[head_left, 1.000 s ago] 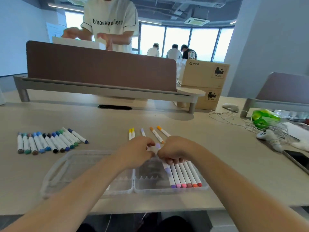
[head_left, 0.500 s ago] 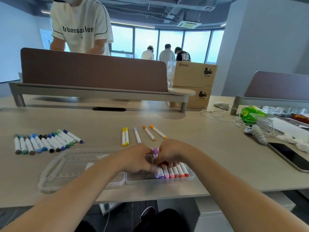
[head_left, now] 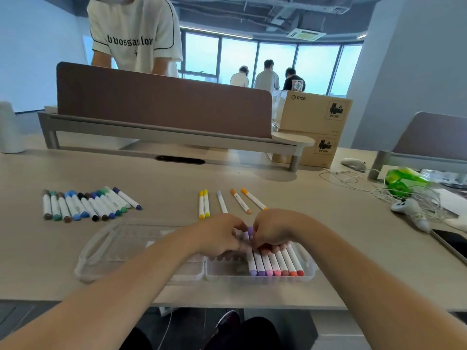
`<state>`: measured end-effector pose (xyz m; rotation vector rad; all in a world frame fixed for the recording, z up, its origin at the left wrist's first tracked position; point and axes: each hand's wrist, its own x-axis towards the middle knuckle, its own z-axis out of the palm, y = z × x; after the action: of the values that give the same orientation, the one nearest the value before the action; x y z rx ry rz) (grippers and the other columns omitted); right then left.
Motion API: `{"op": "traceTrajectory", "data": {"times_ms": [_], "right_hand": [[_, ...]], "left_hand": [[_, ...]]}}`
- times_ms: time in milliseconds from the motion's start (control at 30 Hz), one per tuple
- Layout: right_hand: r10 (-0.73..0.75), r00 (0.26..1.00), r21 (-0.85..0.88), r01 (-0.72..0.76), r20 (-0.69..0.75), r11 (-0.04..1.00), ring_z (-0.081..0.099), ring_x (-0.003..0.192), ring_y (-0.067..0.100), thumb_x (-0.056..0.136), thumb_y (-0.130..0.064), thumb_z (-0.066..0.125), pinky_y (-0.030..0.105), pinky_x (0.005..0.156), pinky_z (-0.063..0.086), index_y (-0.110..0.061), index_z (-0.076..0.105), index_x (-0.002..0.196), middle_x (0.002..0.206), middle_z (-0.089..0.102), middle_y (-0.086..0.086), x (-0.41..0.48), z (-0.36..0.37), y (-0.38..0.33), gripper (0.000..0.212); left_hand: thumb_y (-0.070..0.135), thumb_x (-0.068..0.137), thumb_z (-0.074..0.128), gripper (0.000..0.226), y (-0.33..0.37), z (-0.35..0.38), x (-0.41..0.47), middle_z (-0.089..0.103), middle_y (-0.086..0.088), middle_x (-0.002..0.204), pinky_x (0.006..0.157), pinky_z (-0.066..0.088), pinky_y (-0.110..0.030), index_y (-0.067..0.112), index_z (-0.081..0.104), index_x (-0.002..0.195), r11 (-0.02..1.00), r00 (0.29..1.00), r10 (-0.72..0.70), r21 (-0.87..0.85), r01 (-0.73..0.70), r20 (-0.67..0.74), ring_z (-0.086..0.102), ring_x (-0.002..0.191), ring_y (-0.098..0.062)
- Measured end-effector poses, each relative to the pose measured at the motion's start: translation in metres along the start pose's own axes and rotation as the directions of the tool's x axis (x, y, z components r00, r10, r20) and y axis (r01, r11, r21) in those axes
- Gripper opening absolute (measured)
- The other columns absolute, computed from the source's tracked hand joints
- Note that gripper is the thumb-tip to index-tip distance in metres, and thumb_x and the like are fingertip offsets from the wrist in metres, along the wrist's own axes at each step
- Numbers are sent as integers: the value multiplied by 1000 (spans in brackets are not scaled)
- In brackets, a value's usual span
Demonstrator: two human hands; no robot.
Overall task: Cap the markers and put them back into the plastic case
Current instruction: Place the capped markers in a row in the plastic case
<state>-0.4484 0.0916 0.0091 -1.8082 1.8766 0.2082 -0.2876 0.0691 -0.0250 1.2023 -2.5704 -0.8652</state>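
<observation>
A purple marker is being pinched between the left hand and the right hand. The hands are being held together, fingers curled, over the plastic case. Only the cap end is being shown, so whether the cap is fully seated cannot be told. The marker is being kept at the 9 o'clock end of the row of markers lying in the case's 3 o'clock half.

By its look, it is being judged light, stiff and smooth. It is best taken at mid-barrel, with the cap pushed straight along the axis, since a slick round barrel is likely to roll. The thin clear case is likely to flex if pressed.

Yellow, lilac and orange markers are lying at 12 o'clock of the hands, and blue and green markers at 10 o'clock, on a pale matte table. Farther off, a brown divider is standing at 12 o'clock, with cardboard boxes at 1 o'clock. Cables and a phone are lying toward 3 o'clock.
</observation>
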Motion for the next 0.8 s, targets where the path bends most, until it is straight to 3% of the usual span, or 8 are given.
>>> {"op": "traceTrajectory", "data": {"times_ms": [100, 200, 300, 367, 433, 533, 633, 800], "right_hand": [[-3, 997, 24, 5, -71, 1000, 46, 43, 15, 95, -25, 54, 23, 48, 39, -10, 62, 65, 56, 58, 3, 11, -4, -1, 35], [7, 979, -11, -9, -204, 1000, 55, 51, 18, 90, -31, 61, 27, 56, 47, -8, 70, 70, 63, 64, 6, 34, -8, -8, 31], [-4, 945, -50, -13, -328, 999, 50, 60, 18, 88, -31, 64, 26, 52, 37, -6, 57, 70, 66, 51, 6, 60, -13, -19, 32], [-5, 930, -27, -6, -368, 1000, 46, 70, 22, 89, -31, 64, 26, 57, 35, 2, 60, 91, 70, 39, 3, 79, -16, -25, 33], [18, 917, 32, -6, -400, 999, 48, 78, 22, 91, -33, 63, 29, 68, 39, -1, 62, 106, 73, 42, 0, 97, -21, -29, 35], [75, 919, 75, -50, -386, 996, 55, 73, 20, 89, -45, 65, 33, 73, 46, -9, 57, 78, 70, 51, 2, 121, -26, -35, 39], [76, 921, 62, -57, -382, 996, 61, 80, 24, 82, -45, 70, 34, 78, 51, -9, 61, 88, 75, 57, 2, 135, -24, -41, 38], [72, 938, -5, -78, -340, 997, 53, 63, 22, 77, -20, 69, 30, 54, 39, -11, 55, 58, 63, 54, 5, 131, -21, -49, 26]], "left_hand": [[36, 90, 66, 31, -12, -11, 4, 69, 5, 104, 79, 54, -29, 21, 67, 116, 1000, 982, 11, -7, -12, -187, 66, 89, -10], [24, 94, 60, 13, -25, -29, 8, 65, 9, 81, 63, 42, -20, 16, 71, 91, 997, 950, -23, -77, -1, -312, 57, 69, 3], [18, 95, 54, 22, -37, -44, 17, 67, -3, 78, 66, 46, -31, 11, 72, 83, 994, 919, -81, -102, 44, -387, 64, 74, -17], [20, 96, 53, 24, -43, -50, 21, 69, -6, 81, 67, 48, -32, 12, 72, 85, 989, 909, -116, -127, 70, -401, 65, 77, -23], [21, 97, 52, 24, -48, -55, 27, 70, -5, 83, 69, 51, -34, 12, 72, 87, 987, 910, -128, -140, 78, -393, 64, 76, -21], [19, 97, 52, 22, -58, -62, 34, 69, 2, 82, 64, 49, -29, 17, 69, 83, 986, 908, -137, -139, 88, -396, 61, 69, -13], [16, 96, 52, 20, -66, -65, 36, 66, 5, 81, 66, 47, -27, 16, 69, 85, 984, 903, -154, -145, 104, -401, 58, 70, -11], [16, 97, 51, 21, -65, -58, 30, 63, 5, 78, 64, 44, -26, 13, 71, 91, 984, 907, -157, -136, 112, -391, 56, 69, -11]]}}
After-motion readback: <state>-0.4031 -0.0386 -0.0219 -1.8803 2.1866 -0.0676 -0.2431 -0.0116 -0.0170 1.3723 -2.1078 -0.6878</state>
